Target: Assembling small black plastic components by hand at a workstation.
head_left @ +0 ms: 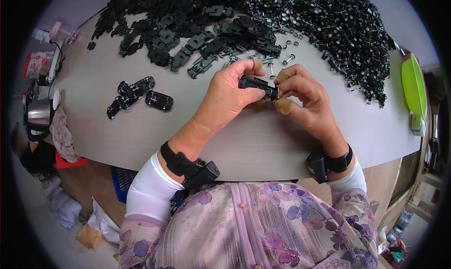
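A black toy car chassis (253, 84) is held above the table, in front of my body. My left hand (223, 95) is closed on it, with the thumb along the near side and a taped index finger at the far side. At the chassis's right end, my right hand (307, 100) pinches a wheel axle (276, 92) between taped fingertips; part of it is hidden by the fingers. Left of my hands lie several chassis fitted with wheels (131, 94), and one more wheeled chassis (159, 101) sits beside them.
Loose black chassis (164, 39) are heaped at the back left. A large pile of wheel axles (329, 29) covers the back right, with a few stray axles (289, 59) near my fingers. A green basin (413, 88) stands at the right edge, a kettle (40, 114) at the far left.
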### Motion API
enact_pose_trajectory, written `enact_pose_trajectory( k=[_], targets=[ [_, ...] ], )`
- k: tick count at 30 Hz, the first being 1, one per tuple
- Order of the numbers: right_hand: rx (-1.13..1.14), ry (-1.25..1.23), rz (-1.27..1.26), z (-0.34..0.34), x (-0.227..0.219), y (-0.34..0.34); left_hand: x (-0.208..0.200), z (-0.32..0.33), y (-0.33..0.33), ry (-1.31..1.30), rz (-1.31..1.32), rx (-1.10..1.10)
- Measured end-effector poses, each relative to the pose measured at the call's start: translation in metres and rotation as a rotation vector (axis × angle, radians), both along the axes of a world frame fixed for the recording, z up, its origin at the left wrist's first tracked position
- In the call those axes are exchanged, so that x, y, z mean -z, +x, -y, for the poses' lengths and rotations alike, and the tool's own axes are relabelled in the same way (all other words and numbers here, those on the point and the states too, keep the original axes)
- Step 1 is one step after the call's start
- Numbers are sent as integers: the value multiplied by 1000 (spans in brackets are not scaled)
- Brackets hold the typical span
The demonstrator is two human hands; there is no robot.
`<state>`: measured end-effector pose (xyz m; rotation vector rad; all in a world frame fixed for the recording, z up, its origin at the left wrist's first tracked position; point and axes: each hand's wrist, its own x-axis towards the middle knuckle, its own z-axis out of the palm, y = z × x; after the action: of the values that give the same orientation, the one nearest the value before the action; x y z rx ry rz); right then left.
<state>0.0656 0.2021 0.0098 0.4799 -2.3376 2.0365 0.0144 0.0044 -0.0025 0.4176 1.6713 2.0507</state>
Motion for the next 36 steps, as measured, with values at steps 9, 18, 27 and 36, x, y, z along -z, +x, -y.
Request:
enact_pose_trajectory(
  k=[9,18,27,36],
  targets=[
    [45,381,-357,6,0,4,-5,4,-1,39,416,232],
    [71,484,-496,12,-7,9,12,10,-4,289,596,305],
    [83,460,-564,14,-10,13,6,9,4,295,582,300],
    [182,422,-602,16,-9,9,-8,4,7,173,433,143]
  ],
)
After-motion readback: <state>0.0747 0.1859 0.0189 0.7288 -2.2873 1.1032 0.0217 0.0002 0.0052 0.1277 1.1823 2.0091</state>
